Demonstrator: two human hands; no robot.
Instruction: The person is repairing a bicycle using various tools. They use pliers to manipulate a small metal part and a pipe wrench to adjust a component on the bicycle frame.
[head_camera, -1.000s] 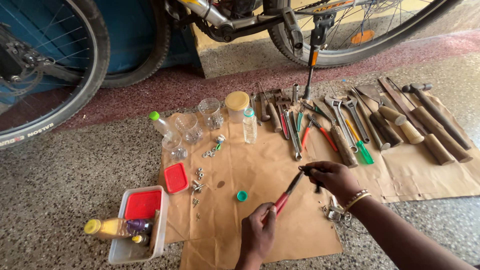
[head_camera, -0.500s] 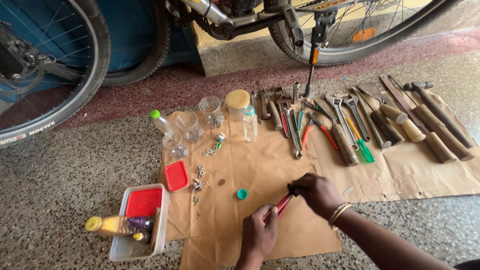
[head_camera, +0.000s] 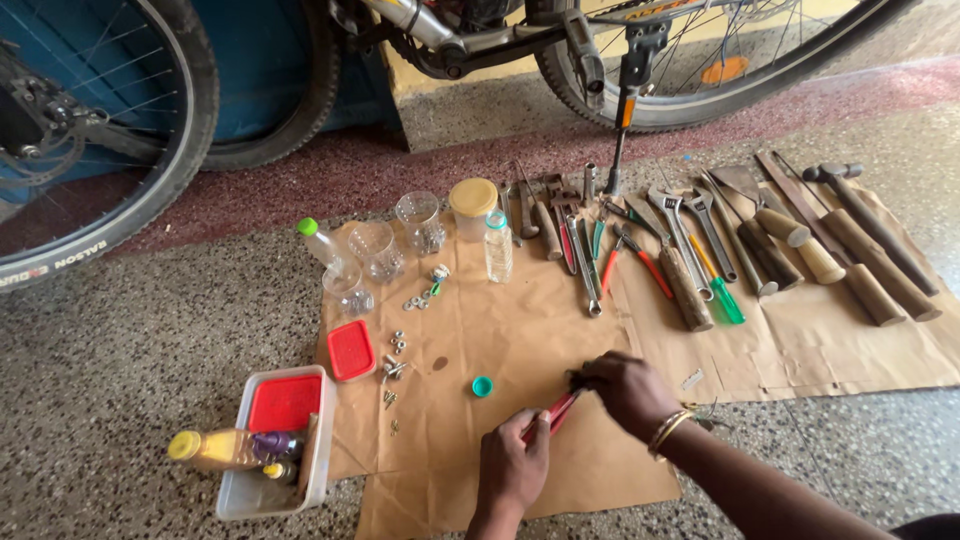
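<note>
My left hand (head_camera: 513, 462) grips the red handles of a pair of pliers (head_camera: 556, 409) low on the brown paper sheet (head_camera: 470, 330). My right hand (head_camera: 625, 388) closes around the dark jaw end of the same pliers, which lie slanted between both hands. A small green cap (head_camera: 482, 386) rests on the paper just left of my right hand.
Spanners, pliers, screwdrivers and wooden-handled tools (head_camera: 700, 250) lie in a row on the paper. Clear jars (head_camera: 420, 220), a small bottle (head_camera: 497, 245), loose nuts (head_camera: 395, 355), a red lid (head_camera: 351, 350), a tub with a yellow bottle (head_camera: 270, 440), and bicycle wheels (head_camera: 90, 140) behind.
Both hands have brought the pliers down and leftward toward the paper. My right hand has slid along to cover the jaw end.
</note>
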